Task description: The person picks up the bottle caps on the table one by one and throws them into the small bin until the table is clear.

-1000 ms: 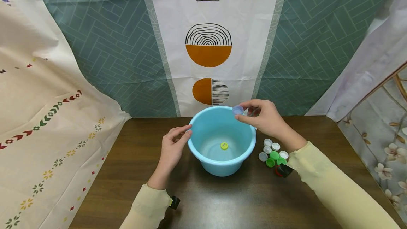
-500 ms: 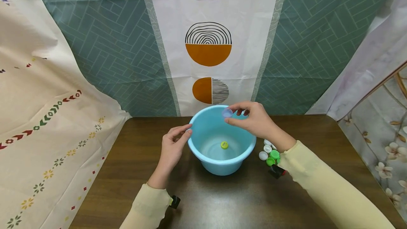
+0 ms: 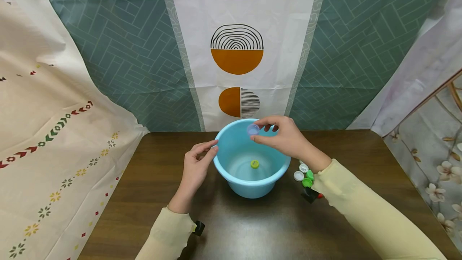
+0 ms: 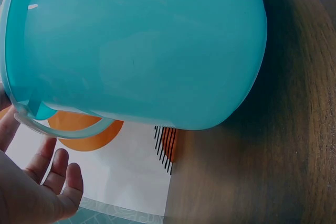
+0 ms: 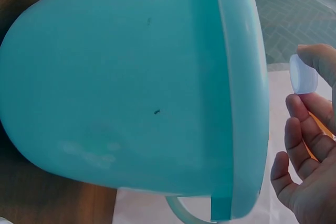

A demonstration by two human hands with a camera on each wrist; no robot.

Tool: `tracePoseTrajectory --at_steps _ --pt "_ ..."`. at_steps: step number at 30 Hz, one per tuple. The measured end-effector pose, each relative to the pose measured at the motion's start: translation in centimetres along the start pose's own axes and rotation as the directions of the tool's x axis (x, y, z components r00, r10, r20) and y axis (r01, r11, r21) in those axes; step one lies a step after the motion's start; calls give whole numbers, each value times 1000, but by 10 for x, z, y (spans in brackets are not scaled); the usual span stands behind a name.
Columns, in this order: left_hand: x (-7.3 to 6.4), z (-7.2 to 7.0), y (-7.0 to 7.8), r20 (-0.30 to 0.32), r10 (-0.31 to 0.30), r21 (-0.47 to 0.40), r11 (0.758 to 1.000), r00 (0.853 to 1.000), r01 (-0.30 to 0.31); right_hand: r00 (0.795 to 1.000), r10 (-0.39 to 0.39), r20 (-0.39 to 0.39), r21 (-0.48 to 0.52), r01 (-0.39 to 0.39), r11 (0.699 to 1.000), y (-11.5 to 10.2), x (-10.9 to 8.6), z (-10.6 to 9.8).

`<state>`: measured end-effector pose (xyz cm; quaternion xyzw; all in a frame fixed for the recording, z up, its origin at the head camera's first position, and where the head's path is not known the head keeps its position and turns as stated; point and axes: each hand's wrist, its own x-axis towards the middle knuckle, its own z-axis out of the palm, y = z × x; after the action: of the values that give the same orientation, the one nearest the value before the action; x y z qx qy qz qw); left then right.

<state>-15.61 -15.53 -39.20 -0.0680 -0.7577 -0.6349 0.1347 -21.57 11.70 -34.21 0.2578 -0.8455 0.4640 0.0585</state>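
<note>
Several patterned cloths (image 3: pixel 133 55) hang round a brown wooden table (image 3: pixel 234 228). Right hand (image 3: pixel 283 135) pinches a translucent cap (image 3: pixel 253 130) over the blue basin (image 3: pixel 252 191), widest line from thumb to finger, round face tilted toward head camera. Left hand (image 3: pixel 195 163) pinches the basin's rim (image 3: pixel 252 182). Only head view shows yellow cap (image 3: pixel 254 164) inside; wrist views add a loop handle (image 4: pixel 71 134).

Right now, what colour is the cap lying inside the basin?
The cap is yellow-green; the head view shows it best.

Smooth plastic basin (image 3: pixel 252 190), wooden table (image 3: pixel 252 232).
</note>
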Motion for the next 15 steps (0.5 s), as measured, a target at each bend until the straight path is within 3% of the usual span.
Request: tracePoseTrajectory --at_steps 15 --pt "0 0 1 -4 4 2 1000 1000 -4 1000 -10 -6 18 11 1000 1 0 4"
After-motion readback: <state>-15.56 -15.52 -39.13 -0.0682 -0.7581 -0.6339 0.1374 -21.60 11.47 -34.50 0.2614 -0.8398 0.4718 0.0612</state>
